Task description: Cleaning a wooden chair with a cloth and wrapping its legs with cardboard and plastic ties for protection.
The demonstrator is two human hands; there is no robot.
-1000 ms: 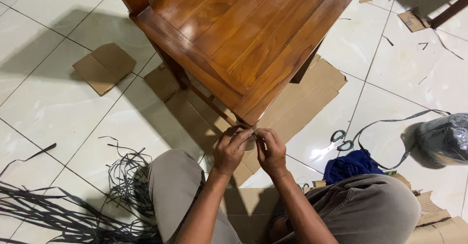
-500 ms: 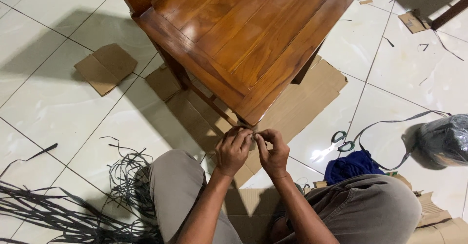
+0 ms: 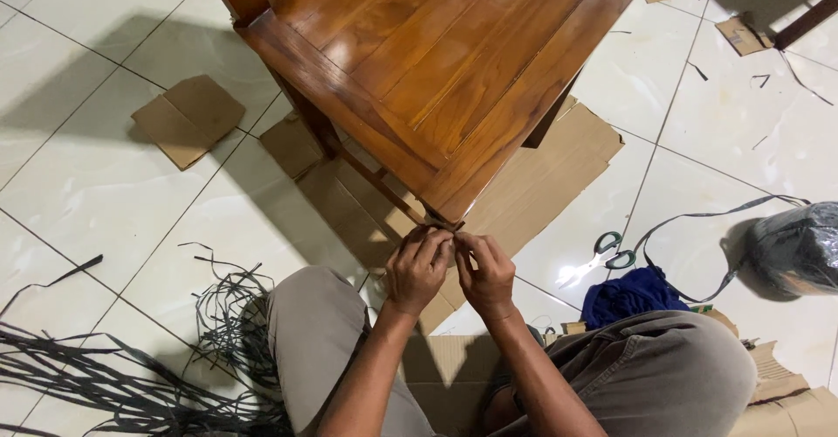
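A brown wooden chair (image 3: 454,61) stands on flattened cardboard (image 3: 550,175) on the white tiled floor. Its near corner leg is just in front of my knees. My left hand (image 3: 417,268) and my right hand (image 3: 484,273) meet at that leg, fingers pinched together around something small and dark at the leg's top. What they pinch is mostly hidden by the fingers; it looks like a thin strap.
Green-handled scissors (image 3: 602,254) lie on the tile to the right, beside a blue cloth (image 3: 630,295). A dark wrapped roll (image 3: 794,249) trails a grey strap (image 3: 698,219). A heap of black strips (image 3: 131,367) lies at left. Cardboard pieces (image 3: 188,118) are scattered about.
Both hands stay at the chair leg; the fingers have shifted slightly, pinching closer together. The view has barely moved.
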